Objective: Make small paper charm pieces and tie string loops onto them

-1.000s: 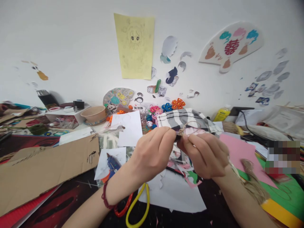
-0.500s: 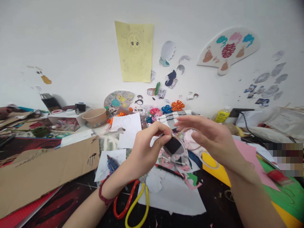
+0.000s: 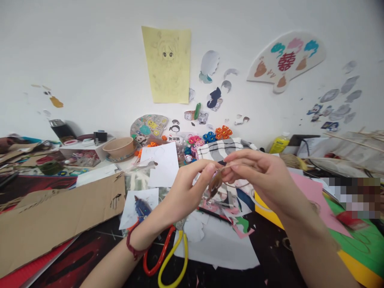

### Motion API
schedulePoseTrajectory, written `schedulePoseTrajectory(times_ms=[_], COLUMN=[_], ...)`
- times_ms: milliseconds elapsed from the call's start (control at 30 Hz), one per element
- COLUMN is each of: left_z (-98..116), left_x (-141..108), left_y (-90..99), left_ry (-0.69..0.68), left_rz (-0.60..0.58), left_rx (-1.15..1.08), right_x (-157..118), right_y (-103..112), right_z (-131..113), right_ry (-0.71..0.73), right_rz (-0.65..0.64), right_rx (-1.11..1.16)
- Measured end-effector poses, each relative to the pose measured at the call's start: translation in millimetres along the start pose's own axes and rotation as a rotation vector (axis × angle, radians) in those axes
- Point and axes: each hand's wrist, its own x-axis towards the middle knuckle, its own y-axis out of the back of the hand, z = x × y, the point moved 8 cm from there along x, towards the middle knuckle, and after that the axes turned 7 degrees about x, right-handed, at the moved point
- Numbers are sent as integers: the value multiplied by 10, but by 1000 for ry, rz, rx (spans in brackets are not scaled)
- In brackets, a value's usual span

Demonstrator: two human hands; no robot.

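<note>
Between the thumb and forefinger of my left hand [image 3: 192, 186] is a small flat brown piece [image 3: 215, 185] with a pale mark on it, seen at a slant. My right hand [image 3: 261, 172] is closed beside it, thumb against fingers, pinching a thin pale cord [image 3: 237, 186] by the top of the piece. The exact pinch point is partly hidden by the fingers. Under my hands lie clear plastic packaging and paper scraps. Scissors [image 3: 181, 260] with one red and one yellow handle rest below my left forearm.
A cardboard sheet [image 3: 66, 216] covers the left side. White paper [image 3: 222, 252] lies in front, with pink paper [image 3: 309, 200] and green paper [image 3: 354, 252] on the right. Behind are a brown bowl [image 3: 119, 149], a black-and-white checked cloth [image 3: 222, 150] and a yellow bottle [image 3: 279, 144].
My right hand, whose fingers were apart, has closed in beside my left hand and now pinches the cord. The piece in my left hand has turned from a dark face to a brown one.
</note>
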Motion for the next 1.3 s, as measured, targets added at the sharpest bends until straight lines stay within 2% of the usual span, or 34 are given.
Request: schedulePoseTrajectory(times_ms=[167,400,633,733,967,1067,1167,1300], left_z=[38,-79,-91,-67,19,23,-4,-37], left_x=[-32,-49,-44,-56,-109,-110,-100,-110], left_y=[47,-53,-186,-200,-251,-241,-224,-249], left_ry=[20,136,170,177,167,175,202,223], left_rz=[26,-71,-141,-139,-204,-199,-185,-198], left_rx=[17,-63,-157,-142,-83,-79,-74,-34], right_x=[-14,-32,-40,-43,4,-3,-72,-232], right_y=[1,109,178,130,124,93,37,-17], right_z=[-15,-94,-309,-340,-229,-272,-373,-467], right_ry=[-24,-6,184,211,147,199,323,501], right_rz=[14,62,119,111,38,28,94,288], right_rx=[40,55,94,21,-60,-77,-234,-604])
